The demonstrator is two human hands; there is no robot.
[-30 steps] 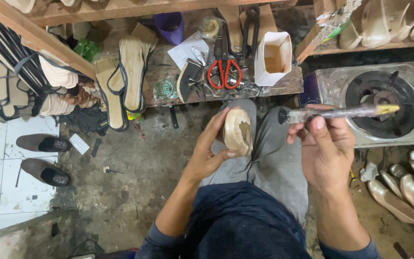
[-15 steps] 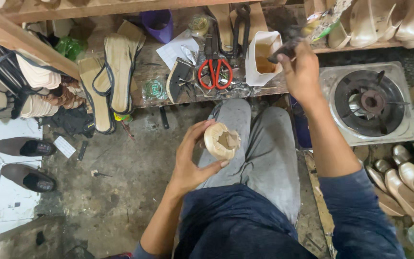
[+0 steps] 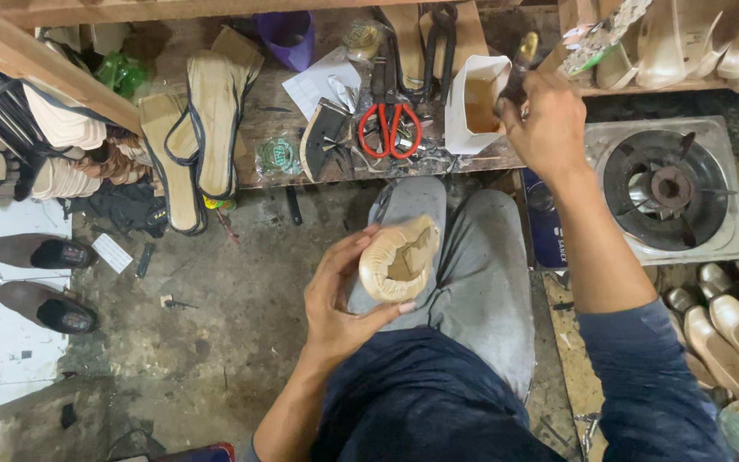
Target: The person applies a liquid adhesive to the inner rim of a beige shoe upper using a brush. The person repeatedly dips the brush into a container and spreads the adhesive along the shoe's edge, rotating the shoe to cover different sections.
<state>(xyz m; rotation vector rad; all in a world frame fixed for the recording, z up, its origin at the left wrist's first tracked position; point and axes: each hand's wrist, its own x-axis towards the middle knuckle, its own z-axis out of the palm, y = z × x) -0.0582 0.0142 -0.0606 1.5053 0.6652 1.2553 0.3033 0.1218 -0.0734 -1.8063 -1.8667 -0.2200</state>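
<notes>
left hand [image 3: 344, 295] curled around beige shoe toe [image 3: 399, 261], over the lap, below the bench [image 3: 284, 162] | right hand [image 3: 545, 124] closed on brush [image 3: 519, 64], dipped at white glue box [image 3: 476, 103] on bench | red scissors [image 3: 389, 128] left of box | green round tin [image 3: 277, 156] on bench edge | stove [image 3: 669, 188] right of bench

Left hand [image 3: 344, 299] grips shoe upper [image 3: 398, 261]; right hand [image 3: 545, 128] at container [image 3: 475, 103].
</notes>
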